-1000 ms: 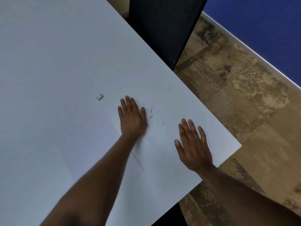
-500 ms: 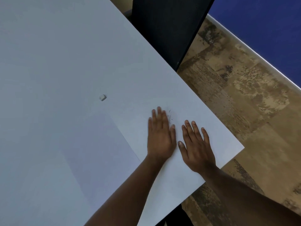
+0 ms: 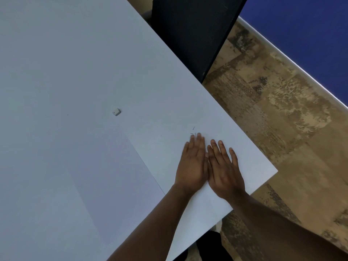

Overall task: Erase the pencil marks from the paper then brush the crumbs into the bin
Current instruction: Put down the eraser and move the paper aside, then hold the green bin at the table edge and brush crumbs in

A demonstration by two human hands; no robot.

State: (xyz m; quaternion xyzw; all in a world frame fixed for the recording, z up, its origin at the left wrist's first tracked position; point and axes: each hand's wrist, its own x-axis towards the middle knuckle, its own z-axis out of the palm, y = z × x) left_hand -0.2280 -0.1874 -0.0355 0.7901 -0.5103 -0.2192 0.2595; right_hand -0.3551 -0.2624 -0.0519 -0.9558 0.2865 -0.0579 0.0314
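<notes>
The left hand [image 3: 192, 164] is smeared by motion, so its fingertips [image 3: 196, 137] have no clean outline; whether it touches the right hand [image 3: 225, 171] along their inner edges or only lies just beside it cannot be told; the crumbs [image 3: 193, 131] ahead of the fingertips are thin dark flecks too small to count, and any beneath the palms are hidden; the eraser [image 3: 116, 112] is too small to show its markings; the sheet of paper [image 3: 116, 185] barely differs from the table [image 3: 75, 53], its near edge hard to trace; both forearms run off the bottom edge; the table is cut off at the left and top.
</notes>
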